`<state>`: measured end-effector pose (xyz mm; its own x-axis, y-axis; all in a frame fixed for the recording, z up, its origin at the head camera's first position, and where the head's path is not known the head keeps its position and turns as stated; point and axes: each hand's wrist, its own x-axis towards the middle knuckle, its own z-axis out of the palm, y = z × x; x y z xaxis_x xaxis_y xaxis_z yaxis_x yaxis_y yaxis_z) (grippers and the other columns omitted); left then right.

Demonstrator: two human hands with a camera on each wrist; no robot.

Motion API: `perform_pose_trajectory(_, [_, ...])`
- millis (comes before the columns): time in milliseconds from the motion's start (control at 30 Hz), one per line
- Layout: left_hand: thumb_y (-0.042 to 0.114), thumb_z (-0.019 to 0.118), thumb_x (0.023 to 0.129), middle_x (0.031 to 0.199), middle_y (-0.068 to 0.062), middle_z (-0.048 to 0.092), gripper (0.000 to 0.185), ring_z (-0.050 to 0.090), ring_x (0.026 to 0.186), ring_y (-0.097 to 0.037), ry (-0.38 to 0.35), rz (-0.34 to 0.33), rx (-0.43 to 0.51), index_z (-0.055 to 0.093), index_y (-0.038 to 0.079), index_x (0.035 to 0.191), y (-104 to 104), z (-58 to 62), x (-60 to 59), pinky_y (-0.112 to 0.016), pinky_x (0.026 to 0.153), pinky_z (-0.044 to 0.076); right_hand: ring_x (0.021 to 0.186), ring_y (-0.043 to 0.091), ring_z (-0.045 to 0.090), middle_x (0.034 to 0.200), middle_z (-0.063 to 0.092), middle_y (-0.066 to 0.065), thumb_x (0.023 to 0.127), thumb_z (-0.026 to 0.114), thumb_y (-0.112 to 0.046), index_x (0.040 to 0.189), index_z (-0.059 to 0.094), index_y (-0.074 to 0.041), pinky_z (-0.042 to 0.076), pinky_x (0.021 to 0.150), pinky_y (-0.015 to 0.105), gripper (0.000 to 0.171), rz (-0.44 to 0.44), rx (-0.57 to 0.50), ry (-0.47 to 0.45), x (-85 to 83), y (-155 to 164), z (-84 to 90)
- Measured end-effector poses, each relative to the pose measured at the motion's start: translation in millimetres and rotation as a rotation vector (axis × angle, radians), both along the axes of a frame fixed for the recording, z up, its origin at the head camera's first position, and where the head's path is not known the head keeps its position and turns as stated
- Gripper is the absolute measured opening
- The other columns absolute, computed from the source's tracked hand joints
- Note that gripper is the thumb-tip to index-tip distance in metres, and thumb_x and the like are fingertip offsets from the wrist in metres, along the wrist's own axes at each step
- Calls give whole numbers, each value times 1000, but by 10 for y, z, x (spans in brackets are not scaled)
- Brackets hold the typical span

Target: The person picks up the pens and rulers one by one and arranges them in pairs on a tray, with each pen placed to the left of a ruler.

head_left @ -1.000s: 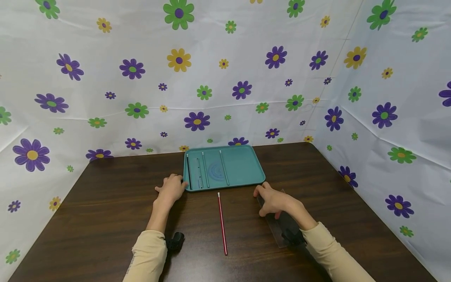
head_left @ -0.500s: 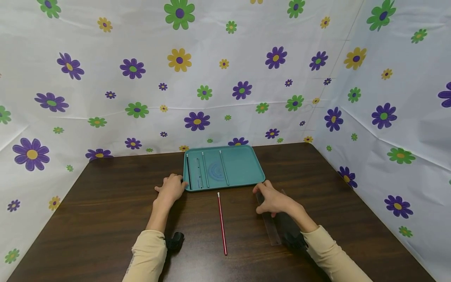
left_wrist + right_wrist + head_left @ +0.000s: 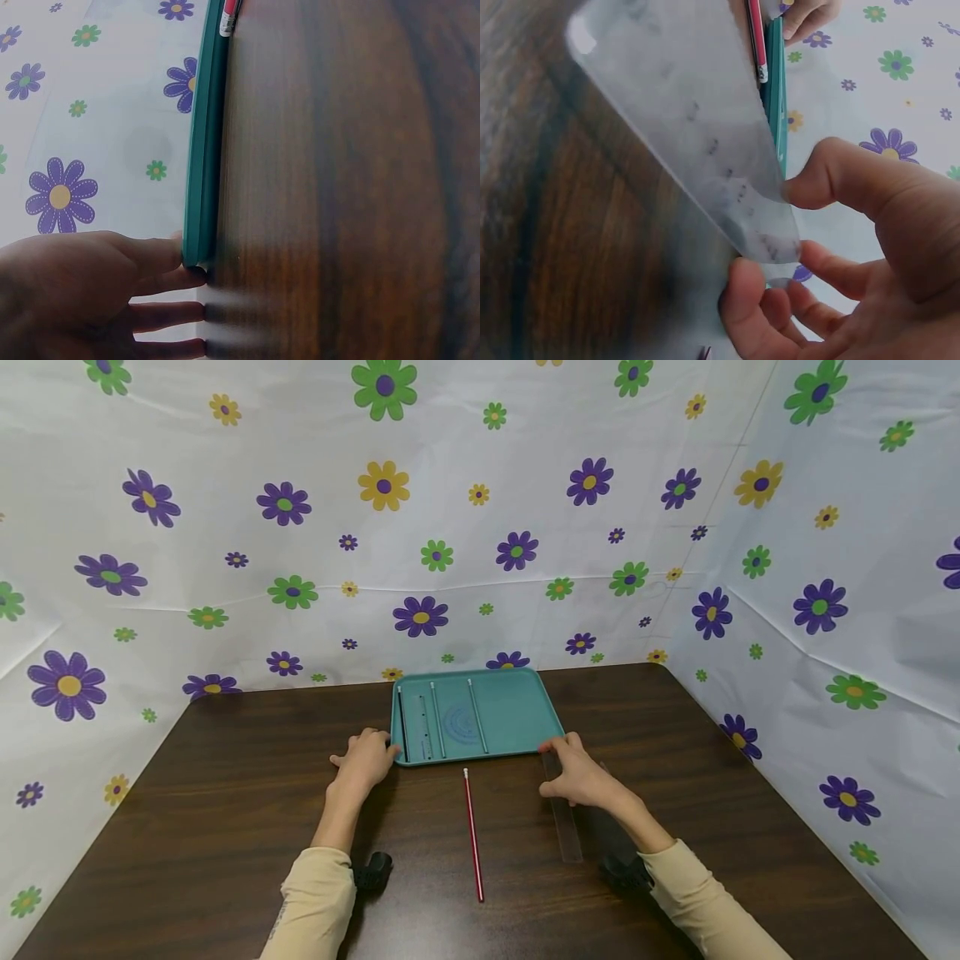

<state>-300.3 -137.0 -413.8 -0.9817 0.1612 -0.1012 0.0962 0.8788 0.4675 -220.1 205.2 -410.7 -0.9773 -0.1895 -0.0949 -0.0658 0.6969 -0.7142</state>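
Observation:
My right hand pinches one end of a clear plastic ruler between thumb and fingers, just in front of the right near corner of the teal tray. The ruler angles back toward me over the table. My left hand rests on the table with its fingers against the tray's left near corner. In the tray lie several thin sticks, a small ruler and a clear protractor. A red pencil lies on the table between my hands.
The dark wooden table is walled on three sides by a white flowered sheet. Black wrist cameras show near both sleeves.
My right hand has moved forward and left toward the tray's corner, lifting the clear ruler's far end with it. The left hand and red pencil have stayed put.

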Motion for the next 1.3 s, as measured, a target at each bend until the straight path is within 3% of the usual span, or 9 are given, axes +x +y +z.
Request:
perform_pose_trajectory(400, [26,52,104,150,-29,39,50,27,139,-57,14,-2,4,48,-4,143,-3,-11,-11,-87,101,12,52,18,41,128,28,25,85,68,-3,143,44,2,42,46,30,62,-9,-90,55,-70,-51,-24])
perform_pose_trajectory(733, [26,51,104,152,-29,38,51,26,140,-56,4,-1,9,47,-4,144,-2,-3,0,-86,102,10,56,18,46,135,30,23,84,69,-6,144,45,-3,47,48,30,65,-48,-88,53,-177,-100,-19])
perform_pose_trajectory(1300, [26,52,104,151,-29,38,50,27,140,-56,3,2,6,48,-4,144,-3,-18,4,-86,103,11,55,17,48,139,31,24,82,72,-8,145,46,-1,48,47,29,68,-73,-86,138,-423,-256,88])
